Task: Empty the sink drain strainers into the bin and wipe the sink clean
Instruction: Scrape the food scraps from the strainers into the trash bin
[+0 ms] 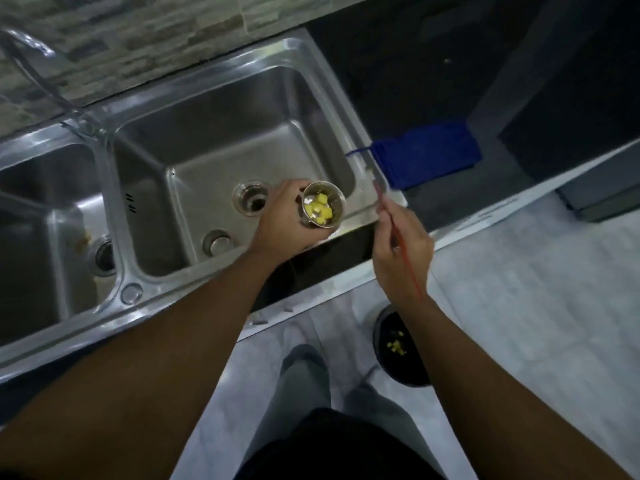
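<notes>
Cupping strainer [322,207], left hand [284,220] curled round its wall; light, stiff steel, probably slippery. Right hand [403,251] pinched thin utensil [383,204].

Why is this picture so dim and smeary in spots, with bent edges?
Head view: dim light, the dark counter nearly black; glare streaks on the steel sink rim; the faucet and the thin tool in the right hand are blurred; the wide lens bows straight edges; the strainer in the left hand is fairly sharp.

Dim, soft, wide-angle edge distortion
</notes>
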Motion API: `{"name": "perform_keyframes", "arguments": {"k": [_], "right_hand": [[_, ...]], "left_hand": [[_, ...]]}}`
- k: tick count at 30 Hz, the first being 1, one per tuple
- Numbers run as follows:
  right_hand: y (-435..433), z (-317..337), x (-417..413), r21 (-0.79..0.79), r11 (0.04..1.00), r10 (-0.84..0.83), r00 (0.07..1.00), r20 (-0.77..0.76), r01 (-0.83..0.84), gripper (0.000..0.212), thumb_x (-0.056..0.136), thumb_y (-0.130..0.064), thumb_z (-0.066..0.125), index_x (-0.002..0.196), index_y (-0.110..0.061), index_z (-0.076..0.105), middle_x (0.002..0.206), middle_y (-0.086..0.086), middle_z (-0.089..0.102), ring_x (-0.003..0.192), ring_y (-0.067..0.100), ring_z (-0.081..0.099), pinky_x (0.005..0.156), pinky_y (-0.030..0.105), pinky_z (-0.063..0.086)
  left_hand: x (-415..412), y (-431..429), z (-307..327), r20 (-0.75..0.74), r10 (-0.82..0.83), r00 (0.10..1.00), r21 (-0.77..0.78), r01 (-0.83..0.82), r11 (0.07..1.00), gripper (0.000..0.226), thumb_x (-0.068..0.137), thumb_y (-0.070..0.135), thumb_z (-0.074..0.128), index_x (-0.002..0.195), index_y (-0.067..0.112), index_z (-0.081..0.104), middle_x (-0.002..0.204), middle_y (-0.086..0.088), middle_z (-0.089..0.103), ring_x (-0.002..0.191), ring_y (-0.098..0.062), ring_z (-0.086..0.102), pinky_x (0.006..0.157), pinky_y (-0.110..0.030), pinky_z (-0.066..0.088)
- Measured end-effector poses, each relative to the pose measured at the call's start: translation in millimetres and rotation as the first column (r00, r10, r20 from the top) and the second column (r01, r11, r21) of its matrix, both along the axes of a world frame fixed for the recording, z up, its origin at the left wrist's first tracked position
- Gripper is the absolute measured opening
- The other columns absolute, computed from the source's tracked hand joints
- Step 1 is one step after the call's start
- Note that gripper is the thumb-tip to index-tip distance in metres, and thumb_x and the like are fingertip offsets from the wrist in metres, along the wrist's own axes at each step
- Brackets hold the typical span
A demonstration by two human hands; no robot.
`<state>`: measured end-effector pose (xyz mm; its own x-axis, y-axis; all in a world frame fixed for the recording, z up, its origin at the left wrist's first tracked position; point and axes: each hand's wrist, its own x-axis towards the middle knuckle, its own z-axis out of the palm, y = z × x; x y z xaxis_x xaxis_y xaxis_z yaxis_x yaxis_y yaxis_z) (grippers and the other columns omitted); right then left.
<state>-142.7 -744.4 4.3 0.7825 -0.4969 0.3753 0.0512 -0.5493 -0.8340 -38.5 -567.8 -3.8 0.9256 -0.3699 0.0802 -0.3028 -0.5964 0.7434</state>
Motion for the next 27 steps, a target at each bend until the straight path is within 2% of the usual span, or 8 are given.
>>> {"name": "perform_keyframes", "arguments": {"k": [3,5,8,10,14,18,22,27], "right_hand": [[-40,-4,-48,0.020,0.981,-0.194,0.981,0.012,0.194,0.026,0.098,-0.001,0.057,0.122,0.000,0.068,0.104,0.002,0.071,0.092,0.005,0.065,0.085,0.013,0.050],[-62,-9,-80,0.014,0.957,-0.289,0.957,-0.028,0.289,0.025,0.099,-0.005,0.056,0.119,0.000,0.070,0.105,0.005,0.073,0.094,0.011,0.068,0.088,0.019,0.054],[-89,-22,-124,0.079,0.922,-0.366,0.920,-0.139,0.379,0.025,0.100,-0.011,0.054,0.115,-0.007,0.073,0.105,0.005,0.075,0.096,0.013,0.071,0.090,0.033,0.060],[-102,-31,-151,0.168,0.895,-0.382,0.904,-0.190,0.414,0.025,0.100,-0.011,0.053,0.114,-0.009,0.073,0.104,0.004,0.075,0.095,0.015,0.072,0.088,0.039,0.061],[-116,-49,-196,0.326,0.818,-0.412,0.878,-0.244,0.474,0.024,0.096,-0.008,0.055,0.108,-0.010,0.076,0.098,0.003,0.076,0.092,0.015,0.074,0.088,0.043,0.061],[-117,-65,-236,0.426,0.760,-0.365,0.864,-0.346,0.492,0.026,0.091,-0.020,0.055,0.100,-0.011,0.078,0.094,0.000,0.078,0.090,0.016,0.074,0.090,0.047,0.060],[-115,-82,-265,0.453,0.748,-0.332,0.865,-0.377,0.485,0.032,0.090,-0.029,0.052,0.098,-0.013,0.079,0.091,-0.003,0.077,0.088,0.016,0.074,0.087,0.042,0.062],[-114,-113,-278,0.443,0.757,-0.282,0.851,-0.443,0.481,0.027,0.091,-0.020,0.055,0.101,-0.010,0.078,0.094,0.000,0.077,0.090,0.012,0.073,0.085,0.037,0.062]], "left_hand": [[-38,-47,6,-0.005,-0.100,0.995,-0.036,0.099,0.994,0.070,0.060,0.042,0.090,0.119,0.021,0.059,0.115,0.007,0.056,0.107,-0.009,0.050,0.091,-0.019,0.042],[-64,-77,4,-0.028,-0.161,0.987,-0.058,0.159,0.986,0.071,0.059,0.037,0.093,0.119,0.018,0.060,0.117,0.004,0.059,0.110,-0.015,0.054,0.094,-0.026,0.046],[-98,-114,-10,-0.060,-0.253,0.966,-0.036,0.251,0.967,0.072,0.056,0.044,0.089,0.119,0.021,0.061,0.116,0.008,0.061,0.111,-0.015,0.057,0.098,-0.031,0.047],[-117,-133,-25,-0.104,-0.307,0.946,-0.017,0.307,0.952,0.073,0.056,0.043,0.090,0.121,0.024,0.060,0.117,0.008,0.061,0.111,-0.014,0.059,0.097,-0.038,0.051],[-149,-156,-62,-0.242,-0.406,0.881,0.075,0.434,0.898,0.077,0.059,0.038,0.092,0.126,0.032,0.054,0.121,0.015,0.057,0.114,-0.007,0.057,0.095,-0.036,0.056],[-168,-172,-99,-0.303,-0.478,0.825,0.171,0.540,0.824,0.079,0.063,0.033,0.092,0.131,0.024,0.054,0.127,0.004,0.056,0.120,-0.016,0.050,0.099,-0.039,0.052],[-180,-190,-129,-0.324,-0.545,0.773,0.220,0.622,0.751,0.078,0.064,0.036,0.092,0.131,0.020,0.055,0.126,0.001,0.057,0.117,-0.015,0.049,0.098,-0.032,0.047],[-193,-208,-158,-0.358,-0.618,0.700,0.240,0.709,0.664,0.079,0.064,0.038,0.089,0.132,0.029,0.050,0.123,0.010,0.050,0.113,-0.004,0.044,0.091,-0.017,0.042]]}}
